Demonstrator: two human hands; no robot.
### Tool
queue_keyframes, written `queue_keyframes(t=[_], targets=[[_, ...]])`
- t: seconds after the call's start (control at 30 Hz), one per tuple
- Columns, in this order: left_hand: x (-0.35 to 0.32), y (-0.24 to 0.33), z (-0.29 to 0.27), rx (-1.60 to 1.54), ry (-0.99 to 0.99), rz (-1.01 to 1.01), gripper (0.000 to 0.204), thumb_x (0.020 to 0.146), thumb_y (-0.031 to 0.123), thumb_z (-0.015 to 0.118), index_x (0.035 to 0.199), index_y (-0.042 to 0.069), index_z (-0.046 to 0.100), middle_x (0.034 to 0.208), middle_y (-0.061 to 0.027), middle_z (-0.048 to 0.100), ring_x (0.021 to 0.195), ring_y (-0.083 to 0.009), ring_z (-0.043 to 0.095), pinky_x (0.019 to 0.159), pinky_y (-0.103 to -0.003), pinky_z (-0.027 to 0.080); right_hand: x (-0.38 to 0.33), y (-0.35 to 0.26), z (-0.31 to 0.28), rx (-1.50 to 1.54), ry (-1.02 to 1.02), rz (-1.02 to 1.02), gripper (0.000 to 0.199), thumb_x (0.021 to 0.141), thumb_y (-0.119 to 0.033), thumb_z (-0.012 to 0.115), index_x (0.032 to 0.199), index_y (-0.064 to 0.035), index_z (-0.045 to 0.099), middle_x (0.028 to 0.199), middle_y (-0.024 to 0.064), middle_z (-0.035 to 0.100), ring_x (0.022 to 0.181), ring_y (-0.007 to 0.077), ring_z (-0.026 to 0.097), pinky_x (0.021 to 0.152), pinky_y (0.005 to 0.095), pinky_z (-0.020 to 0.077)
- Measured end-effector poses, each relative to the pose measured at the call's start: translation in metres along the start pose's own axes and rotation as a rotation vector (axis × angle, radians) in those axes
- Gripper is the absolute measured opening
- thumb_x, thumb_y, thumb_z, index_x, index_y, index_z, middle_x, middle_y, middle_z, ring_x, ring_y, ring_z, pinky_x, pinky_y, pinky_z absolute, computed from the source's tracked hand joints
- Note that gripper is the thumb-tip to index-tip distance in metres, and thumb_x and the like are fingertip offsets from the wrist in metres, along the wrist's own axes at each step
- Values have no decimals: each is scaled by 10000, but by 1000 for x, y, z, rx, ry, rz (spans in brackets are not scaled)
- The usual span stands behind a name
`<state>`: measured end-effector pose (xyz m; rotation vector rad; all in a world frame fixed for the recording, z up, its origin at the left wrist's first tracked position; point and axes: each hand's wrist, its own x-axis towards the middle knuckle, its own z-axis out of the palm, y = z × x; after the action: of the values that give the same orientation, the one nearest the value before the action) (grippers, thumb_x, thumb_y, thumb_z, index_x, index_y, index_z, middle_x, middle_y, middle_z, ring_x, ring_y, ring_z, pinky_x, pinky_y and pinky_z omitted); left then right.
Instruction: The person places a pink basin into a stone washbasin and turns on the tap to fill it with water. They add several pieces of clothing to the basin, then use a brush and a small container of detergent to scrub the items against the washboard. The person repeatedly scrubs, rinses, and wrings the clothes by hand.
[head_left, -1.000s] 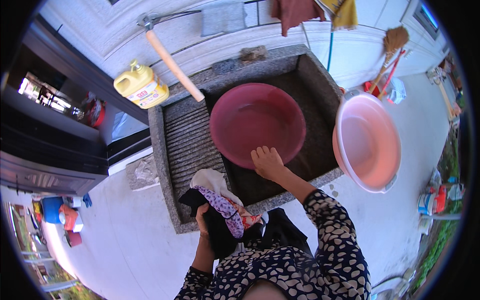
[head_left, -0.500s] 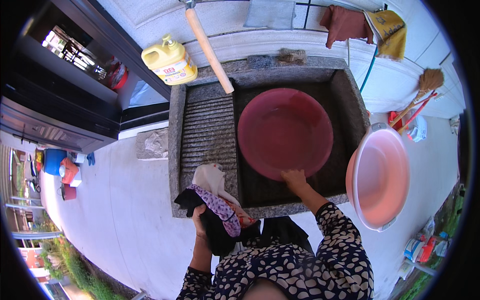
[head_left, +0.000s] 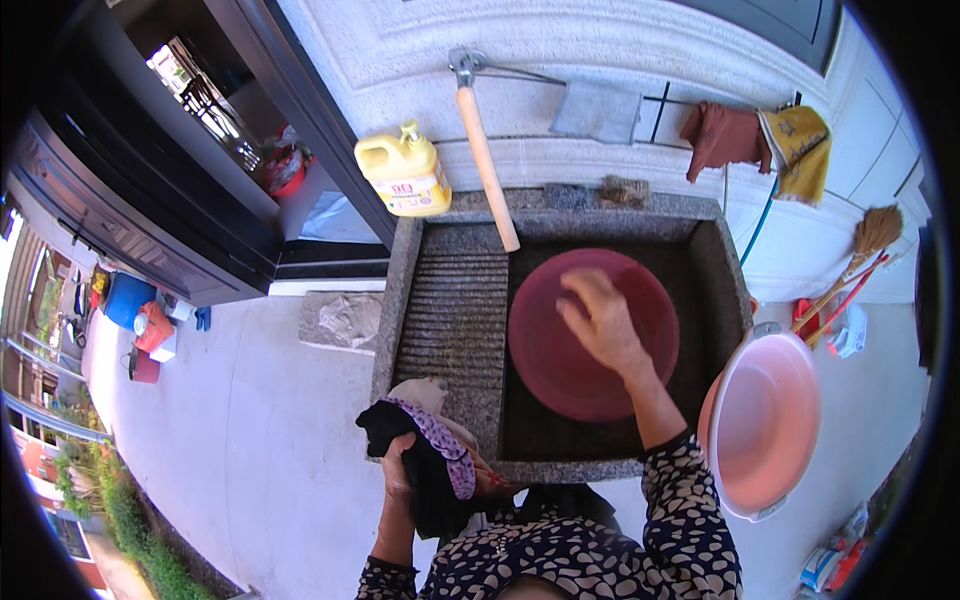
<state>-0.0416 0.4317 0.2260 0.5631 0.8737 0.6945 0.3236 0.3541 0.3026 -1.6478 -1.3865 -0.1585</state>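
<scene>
My left hand (head_left: 397, 465) is closed round a bundle of clothes (head_left: 442, 447) at the front left edge of the stone sink (head_left: 570, 470). The bundle has black, purple-patterned and whitish cloth, and part of it rests over the washboard end. My right hand (head_left: 605, 325) is over the dark red basin (head_left: 535, 360), holding nothing, its thumb and fingers apart. The round basin stands in the sink's deep part. To its left is the ridged stone washboard (head_left: 450, 300).
A tan tube (head_left: 485, 160) slants down from a metal wall fitting to the sink. A yellow pump jug (head_left: 405, 175) stands at the back left. Right of the sink is a pink tub (head_left: 765, 420). Cloths (head_left: 727, 140) hang on the wall; a broom (head_left: 875, 240) leans farther right.
My right hand has left the red basin's near rim and moved forward over its middle. My left hand keeps the clothes. The view has tilted up, showing more wall.
</scene>
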Motion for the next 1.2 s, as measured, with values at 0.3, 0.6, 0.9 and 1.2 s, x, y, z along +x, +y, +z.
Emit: queue_keyframes(t=[0.3, 0.6, 0.9, 1.2], targets=[[20, -16, 13, 301, 73, 303, 356, 698, 80, 667, 1047, 17, 635, 976, -32, 625, 897, -177, 597, 837, -309, 494, 264, -26, 14, -49, 134, -183, 456, 861, -257, 639, 1189, 47, 552, 1096, 255, 600, 972, 364, 615, 839, 425, 497], [30, -2, 17, 502, 5, 252, 405, 693, 67, 720, 1088, 5, 662, 1050, -72, 666, 974, -196, 623, 865, -322, 504, 291, -16, 43, 76, 198, -95, 415, 848, -262, 674, 1134, 31, 604, 1004, 219, 605, 950, 335, 630, 791, 401, 524], [33, 15, 41, 413, 77, -35, 482, 665, 46, 690, 1139, -6, 626, 1044, -90, 663, 978, -213, 628, 900, -329, 489, 299, -19, 39, 55, 172, -46, 353, 839, -176, 698, 1099, 51, 624, 1090, 198, 617, 975, 282, 648, 750, 353, 584], [44, 6, 36, 382, 85, -53, 455, 672, 38, 678, 1123, -3, 626, 1014, -77, 657, 940, -205, 630, 858, -327, 505, 302, 8, 25, 282, 10, -35, 317, 869, -125, 685, 1151, 14, 646, 1218, 172, 615, 1061, 213, 618, 860, 320, 540]])
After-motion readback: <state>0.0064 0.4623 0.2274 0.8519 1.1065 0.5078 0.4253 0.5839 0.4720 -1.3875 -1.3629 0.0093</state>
